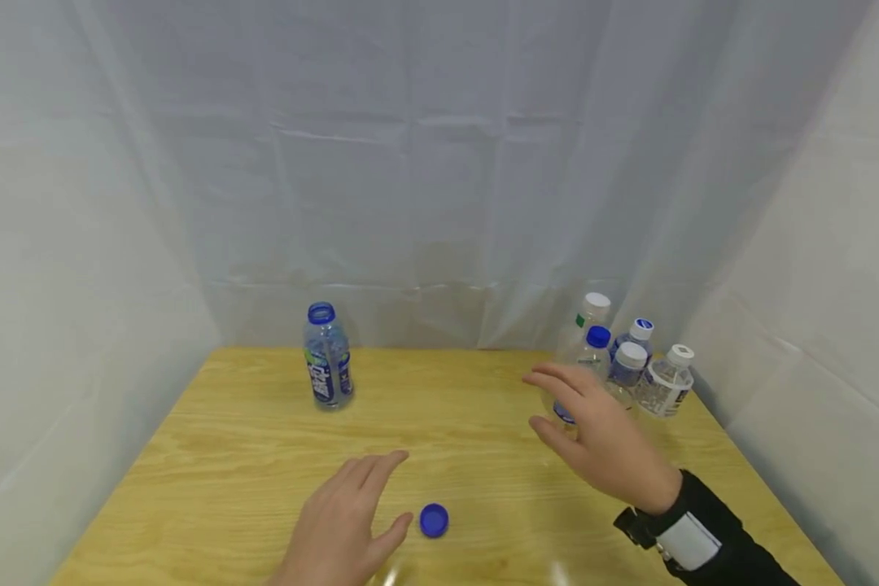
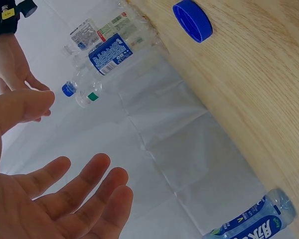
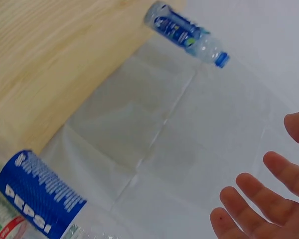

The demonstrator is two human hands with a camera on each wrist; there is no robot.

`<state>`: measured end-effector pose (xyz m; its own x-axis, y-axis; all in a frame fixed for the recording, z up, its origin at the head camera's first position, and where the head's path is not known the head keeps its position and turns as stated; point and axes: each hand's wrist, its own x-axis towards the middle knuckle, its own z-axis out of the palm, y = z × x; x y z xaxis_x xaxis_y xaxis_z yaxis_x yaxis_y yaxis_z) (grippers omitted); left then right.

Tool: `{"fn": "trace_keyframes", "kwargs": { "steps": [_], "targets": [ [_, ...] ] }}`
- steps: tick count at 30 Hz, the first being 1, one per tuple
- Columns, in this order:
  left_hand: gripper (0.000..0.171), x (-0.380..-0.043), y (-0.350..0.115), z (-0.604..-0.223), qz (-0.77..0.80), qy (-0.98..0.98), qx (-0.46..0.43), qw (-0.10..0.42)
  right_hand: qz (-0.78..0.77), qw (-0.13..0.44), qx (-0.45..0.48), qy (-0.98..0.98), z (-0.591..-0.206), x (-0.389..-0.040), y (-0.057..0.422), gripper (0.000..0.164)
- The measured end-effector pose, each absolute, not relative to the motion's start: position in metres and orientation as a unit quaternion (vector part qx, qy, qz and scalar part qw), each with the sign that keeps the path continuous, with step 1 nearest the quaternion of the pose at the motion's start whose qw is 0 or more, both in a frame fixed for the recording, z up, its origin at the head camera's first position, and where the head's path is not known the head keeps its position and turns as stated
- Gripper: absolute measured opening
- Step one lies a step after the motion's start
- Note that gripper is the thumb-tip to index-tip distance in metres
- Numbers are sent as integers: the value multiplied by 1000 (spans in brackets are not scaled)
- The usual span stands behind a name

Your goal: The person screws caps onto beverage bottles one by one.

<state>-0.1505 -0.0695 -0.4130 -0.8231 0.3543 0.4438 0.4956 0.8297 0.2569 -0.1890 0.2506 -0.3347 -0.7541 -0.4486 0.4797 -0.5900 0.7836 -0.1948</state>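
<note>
My left hand (image 1: 340, 521) is held over the front of the table, its fingers extended and the thumb apart, with nothing in it. Just right of its thumb lies a round blue bottle cap (image 1: 434, 520). Further back on the left stands a clear plastic bottle (image 1: 328, 366) with a blue label and a blue ring at its mouth. Fingers spread loosely, my right hand (image 1: 602, 435) holds nothing and overlaps a group of bottles in the head view. A bottle with a blue Pepsi label (image 3: 40, 196) in that group is partly hidden behind it from above.
Several clear bottles crowd the back right, among them one with a white cap (image 1: 680, 356) and one with a blue cap (image 1: 597, 337). A pale sheet (image 1: 410, 163) hangs behind and at both sides of the wooden table (image 1: 212, 456).
</note>
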Motion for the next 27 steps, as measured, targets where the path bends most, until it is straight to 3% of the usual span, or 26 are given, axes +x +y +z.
{"fn": "trace_keyframes", "kwargs": {
  "steps": [17, 27],
  "targets": [
    [64, -156, -71, -417, -193, -931, -224, 216, 205, 138, 316, -916, -370, -165, 222, 50],
    [62, -192, -93, -416, -232, -920, -175, 262, 215, 123, 322, -914, -385, -162, 216, 49]
  ]
}}
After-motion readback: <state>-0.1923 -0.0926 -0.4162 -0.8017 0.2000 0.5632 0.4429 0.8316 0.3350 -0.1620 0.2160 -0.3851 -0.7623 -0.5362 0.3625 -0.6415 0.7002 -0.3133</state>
